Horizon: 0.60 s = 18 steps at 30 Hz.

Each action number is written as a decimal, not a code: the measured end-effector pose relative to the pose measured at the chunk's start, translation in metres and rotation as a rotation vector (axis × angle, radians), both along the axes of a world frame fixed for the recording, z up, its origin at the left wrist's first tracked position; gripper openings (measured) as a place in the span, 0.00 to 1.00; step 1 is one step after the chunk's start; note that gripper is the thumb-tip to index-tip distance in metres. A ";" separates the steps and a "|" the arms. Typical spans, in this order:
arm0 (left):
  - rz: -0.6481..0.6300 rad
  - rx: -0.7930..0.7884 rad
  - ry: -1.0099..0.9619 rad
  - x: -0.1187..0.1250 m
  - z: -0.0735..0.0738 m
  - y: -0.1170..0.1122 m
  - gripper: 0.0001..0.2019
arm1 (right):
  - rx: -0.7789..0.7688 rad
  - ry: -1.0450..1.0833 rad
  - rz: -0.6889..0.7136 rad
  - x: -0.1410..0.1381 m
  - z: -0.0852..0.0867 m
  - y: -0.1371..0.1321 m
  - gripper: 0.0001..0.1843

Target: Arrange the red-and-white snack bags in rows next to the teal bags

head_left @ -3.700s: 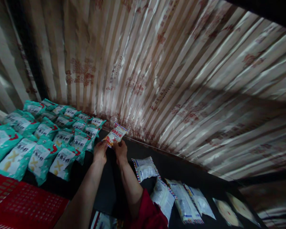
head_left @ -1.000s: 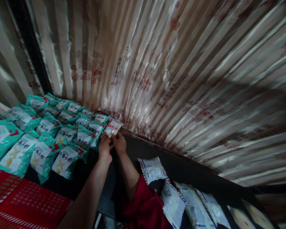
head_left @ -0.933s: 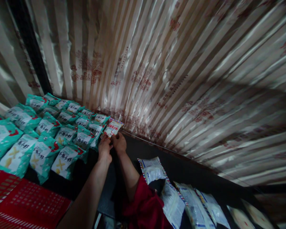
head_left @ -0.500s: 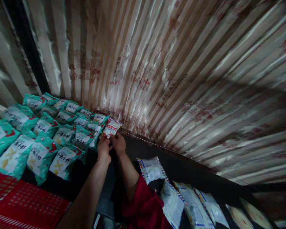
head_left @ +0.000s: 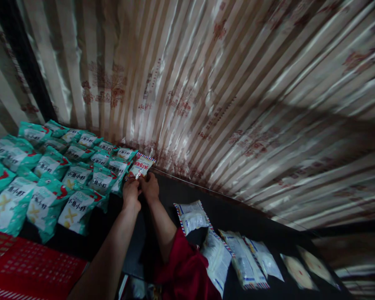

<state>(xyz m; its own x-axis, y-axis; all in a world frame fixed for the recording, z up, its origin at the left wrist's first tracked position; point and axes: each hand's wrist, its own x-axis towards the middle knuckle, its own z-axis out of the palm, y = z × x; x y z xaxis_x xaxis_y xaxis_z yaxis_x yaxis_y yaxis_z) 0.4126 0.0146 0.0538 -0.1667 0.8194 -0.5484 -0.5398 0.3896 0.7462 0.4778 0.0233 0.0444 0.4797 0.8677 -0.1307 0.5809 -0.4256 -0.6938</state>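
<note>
A small snack bag [head_left: 141,166] with a red-white-blue striped top edge and red lettering stands at the back of the black shelf [head_left: 165,191]. My left hand [head_left: 131,191] is closed on its lower left side. My right hand [head_left: 150,188] grips its lower right side, close beside the left. The fingertips are partly hidden behind the hands. Just left of this bag are rows of teal snack bags [head_left: 48,164], the nearest almost touching it.
A red plastic basket [head_left: 34,266] is at the lower left. Several striped-edge packets [head_left: 192,216] lie back-up on the right, with clear packs of round pale items [head_left: 298,271] beyond. A thin line [head_left: 212,191] crosses before the crinkled, patterned sheet [head_left: 190,104] behind.
The whole view has shifted slightly, so things appear farther left. Both hands stay on the striped-edge snack bag, which now shows more of its front and stands by the teal bags.
</note>
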 end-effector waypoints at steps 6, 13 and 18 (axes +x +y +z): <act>0.017 0.102 0.075 0.008 -0.012 -0.006 0.10 | 0.095 -0.101 -0.044 -0.002 0.003 -0.015 0.29; -0.041 0.298 0.275 0.011 -0.016 -0.047 0.08 | 0.239 -0.131 -0.039 -0.001 0.005 -0.059 0.22; -0.225 0.496 0.586 0.004 -0.020 -0.081 0.10 | 0.269 -0.140 -0.040 -0.001 0.017 -0.106 0.19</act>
<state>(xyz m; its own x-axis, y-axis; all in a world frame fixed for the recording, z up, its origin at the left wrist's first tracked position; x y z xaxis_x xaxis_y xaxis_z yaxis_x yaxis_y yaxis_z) 0.4164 -0.0667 0.0335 -0.1163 0.9931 0.0146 0.0458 -0.0093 0.9989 0.4765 -0.0830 0.0615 0.5114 0.8421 0.1709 0.6652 -0.2620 -0.6992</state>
